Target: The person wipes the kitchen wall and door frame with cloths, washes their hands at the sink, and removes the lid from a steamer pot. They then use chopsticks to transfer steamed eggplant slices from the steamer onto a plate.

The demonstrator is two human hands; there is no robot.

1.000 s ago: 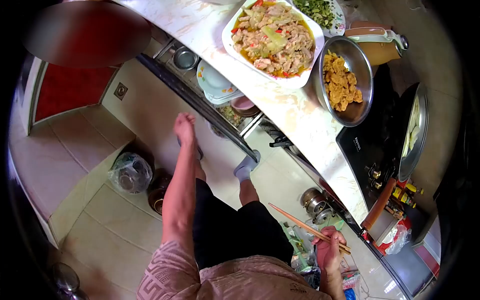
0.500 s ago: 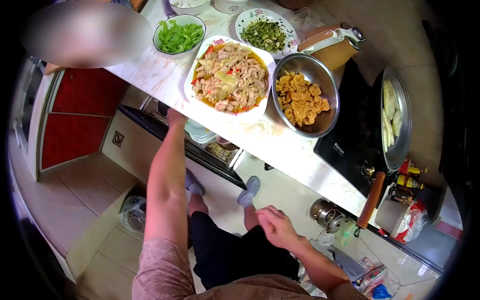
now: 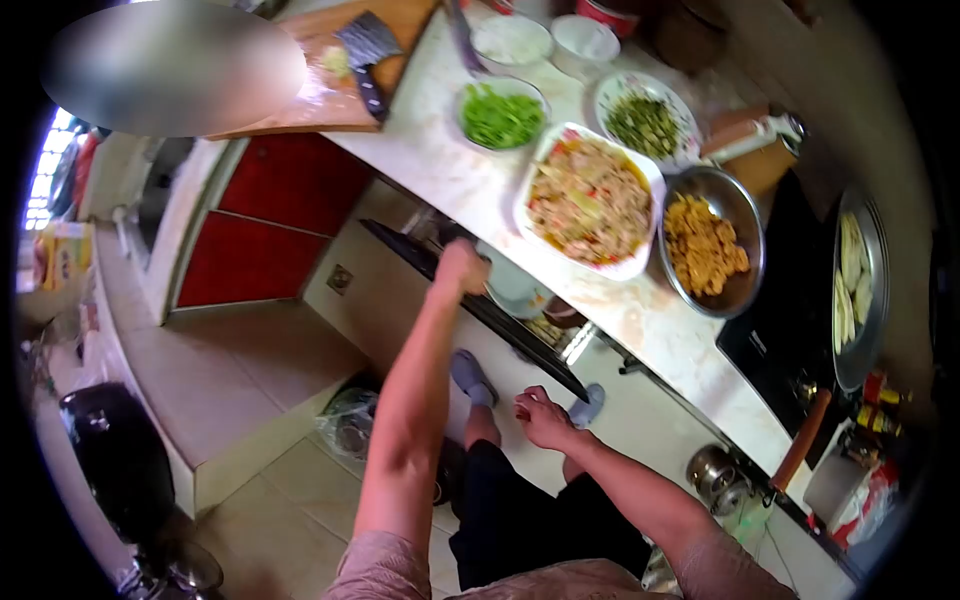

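Note:
My left hand (image 3: 462,268) is over the open drawer (image 3: 480,310) under the counter, with its fingers curled. Whatever is in it, if anything, is hidden. Beside it in the drawer lie pale plates (image 3: 518,293) and a brownish bowl (image 3: 565,314). My right hand (image 3: 543,415) hangs in front of my body with its fingers curled in, and nothing shows in it. On the counter above the drawer stands a square white dish of cooked meat (image 3: 590,195), next to a steel bowl of fried pieces (image 3: 708,245).
A cleaver (image 3: 368,50) lies on a wooden cutting board (image 3: 310,122). Bowls, one with chopped greens (image 3: 500,115), and a plate of chopped herbs (image 3: 643,125) line the counter. A pan (image 3: 860,285) sits on the black cooktop, its handle (image 3: 803,440) jutting past the edge.
The view has swung left, bringing the cutting board and cleaver into sight. My left hand has drawn back slightly toward the drawer front. My right hand stays curled before my body.

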